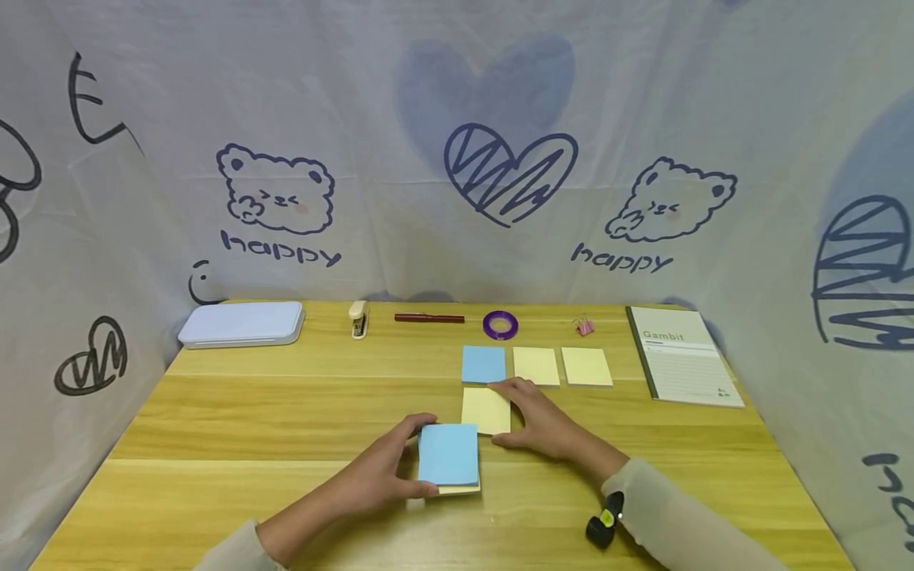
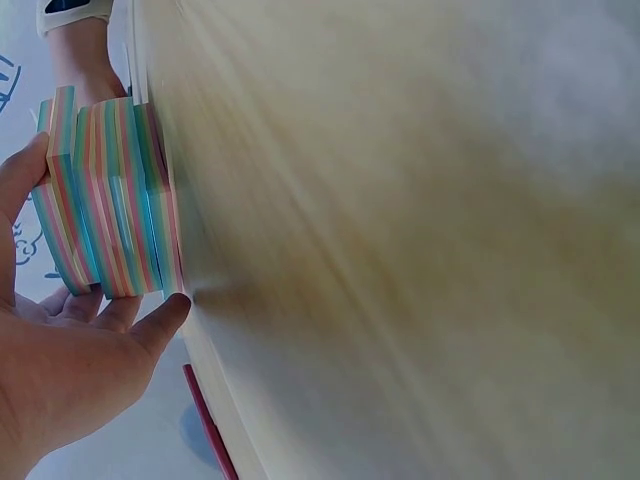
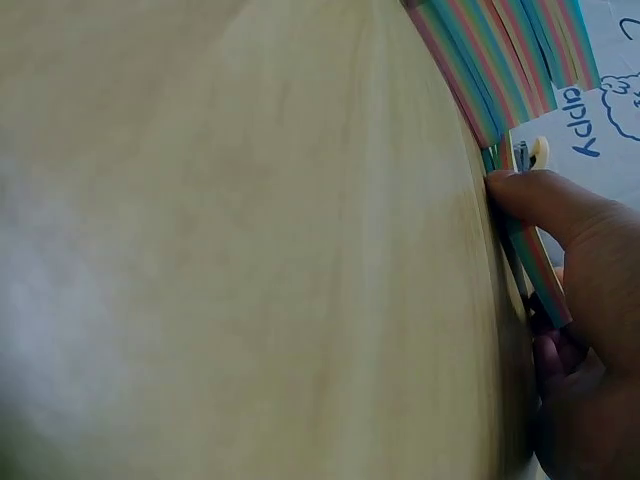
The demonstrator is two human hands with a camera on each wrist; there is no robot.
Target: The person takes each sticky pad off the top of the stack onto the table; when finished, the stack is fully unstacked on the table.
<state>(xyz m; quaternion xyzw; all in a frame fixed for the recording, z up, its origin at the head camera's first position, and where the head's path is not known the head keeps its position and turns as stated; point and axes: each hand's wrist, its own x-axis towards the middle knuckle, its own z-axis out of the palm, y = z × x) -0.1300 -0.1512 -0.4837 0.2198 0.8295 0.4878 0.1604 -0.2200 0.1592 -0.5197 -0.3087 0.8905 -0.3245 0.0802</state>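
My left hand [image 1: 378, 470] holds a stack of sticky note pads [image 1: 448, 454], thumb at the near edge and fingers at the far edge. The top pad is blue, with a pale yellow one showing beneath it. In the left wrist view the stack's striped, many-coloured sides [image 2: 110, 200] show several pads slightly out of line. To the right, my right hand [image 1: 543, 424] grips a single pale yellow sticky note pad [image 1: 485, 411], its thumb [image 3: 515, 190] at the near corner and fingers at the far side. This pad lies just beyond the stack, at its upper right.
Behind lie a blue pad [image 1: 483, 365] and two yellow pads [image 1: 535, 366]. Along the back stand a pencil case [image 1: 243, 323], stapler [image 1: 359, 319], dark red pen [image 1: 429, 318], purple tape roll [image 1: 500, 325], pink binder clip [image 1: 584, 326] and notebook [image 1: 684, 357]. Printed cloth [image 1: 400, 238] surrounds the table.
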